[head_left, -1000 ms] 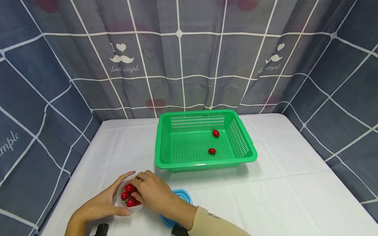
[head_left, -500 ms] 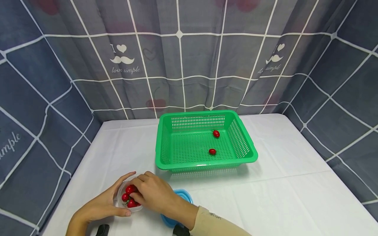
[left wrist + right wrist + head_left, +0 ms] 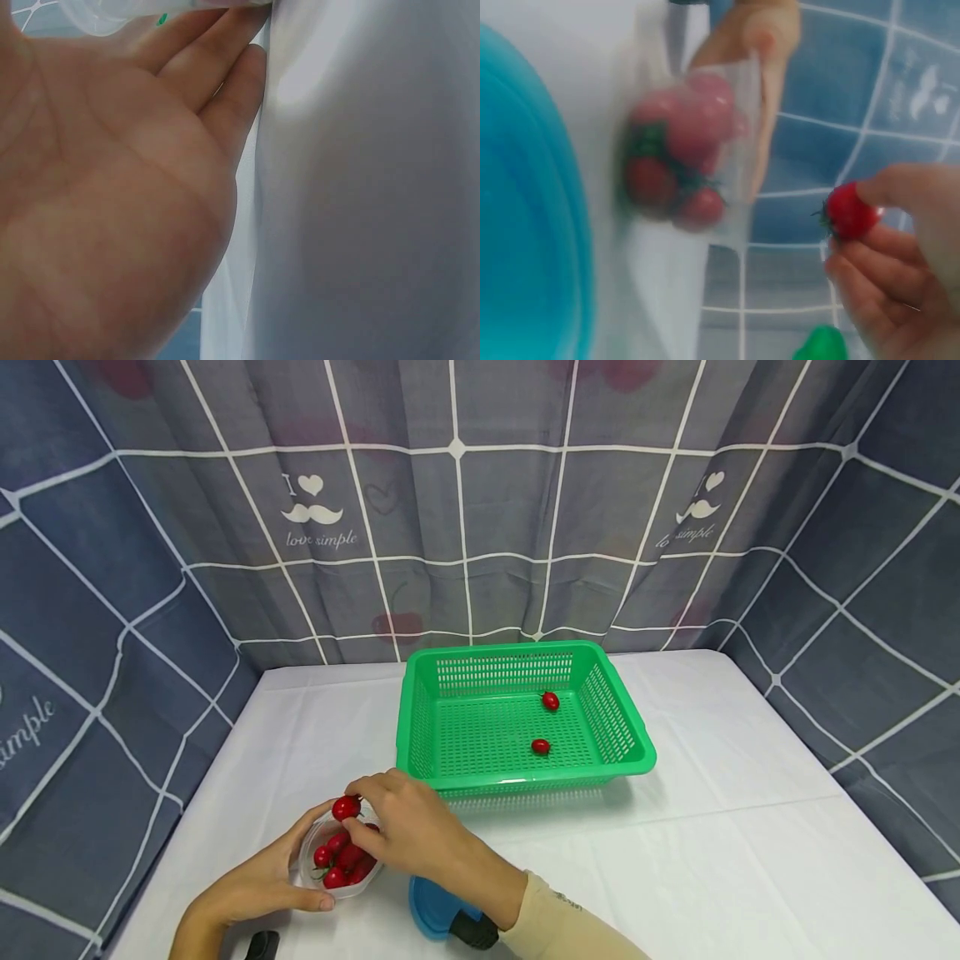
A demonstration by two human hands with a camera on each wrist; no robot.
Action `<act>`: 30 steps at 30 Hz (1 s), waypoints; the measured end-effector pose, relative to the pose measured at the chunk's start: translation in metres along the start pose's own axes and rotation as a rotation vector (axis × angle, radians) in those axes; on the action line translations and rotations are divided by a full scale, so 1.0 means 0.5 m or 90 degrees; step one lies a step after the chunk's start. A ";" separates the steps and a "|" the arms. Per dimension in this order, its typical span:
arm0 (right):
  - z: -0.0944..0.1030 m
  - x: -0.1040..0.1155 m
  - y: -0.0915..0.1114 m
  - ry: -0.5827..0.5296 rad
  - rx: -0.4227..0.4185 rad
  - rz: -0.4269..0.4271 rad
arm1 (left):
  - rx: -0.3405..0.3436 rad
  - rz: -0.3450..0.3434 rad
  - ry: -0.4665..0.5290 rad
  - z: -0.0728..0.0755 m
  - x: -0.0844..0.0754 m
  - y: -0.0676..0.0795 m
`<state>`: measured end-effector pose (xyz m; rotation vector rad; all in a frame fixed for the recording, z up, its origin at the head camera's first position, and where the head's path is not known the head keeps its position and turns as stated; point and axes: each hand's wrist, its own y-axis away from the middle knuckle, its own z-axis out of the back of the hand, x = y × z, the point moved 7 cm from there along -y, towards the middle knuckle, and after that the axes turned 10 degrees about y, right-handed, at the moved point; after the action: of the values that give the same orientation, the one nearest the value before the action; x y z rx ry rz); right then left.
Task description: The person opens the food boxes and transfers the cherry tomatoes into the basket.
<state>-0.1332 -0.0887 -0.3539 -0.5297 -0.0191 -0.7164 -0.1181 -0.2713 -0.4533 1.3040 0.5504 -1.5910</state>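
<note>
My right hand (image 3: pixel 411 828) pinches a red cherry tomato (image 3: pixel 346 807) between thumb and fingertips, just above a clear plastic container (image 3: pixel 306 858). In the right wrist view the tomato (image 3: pixel 851 211) shows its green stem end and hangs apart from the container. Several more cherry tomatoes (image 3: pixel 682 135) fill the container, seen through its wall. My left hand (image 3: pixel 251 881) holds the container from the left, thumb on the near side and fingers round the far side. The left wrist view shows mostly the palm (image 3: pixel 112 202), with the container's edge at the top.
A green slotted basket (image 3: pixel 525 777) stands farther back on the white-covered table (image 3: pixel 720 860), with two cherry tomatoes (image 3: pixel 551 701) inside. A blue lid (image 3: pixel 431 910) lies under my right forearm. A grey checked curtain (image 3: pixel 510 527) encloses the back and sides.
My right hand has lifted a cherry tomato up out of the container and moved slightly back and right. More tomatoes in the container now show. The left hand stays where it was.
</note>
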 end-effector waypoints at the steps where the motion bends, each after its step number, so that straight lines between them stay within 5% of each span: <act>1: 0.007 -0.004 -0.001 -0.004 -0.004 -0.003 | -0.003 0.004 -0.005 0.000 0.000 0.001; 8: 0.045 -0.040 -0.005 -0.016 -0.044 -0.026 | -0.011 -0.002 -0.010 -0.002 -0.004 -0.001; 18: 0.086 -0.121 0.004 -0.073 -0.031 -0.132 | -0.020 0.010 -0.014 -0.004 0.000 -0.007; 30: 0.153 -0.233 0.021 -0.109 -0.136 -0.177 | -0.021 0.009 -0.017 -0.001 0.000 -0.005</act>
<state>-0.2030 0.0260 -0.3150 -0.8019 -0.1804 -0.9489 -0.1203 -0.2698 -0.4540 1.2571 0.5473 -1.5790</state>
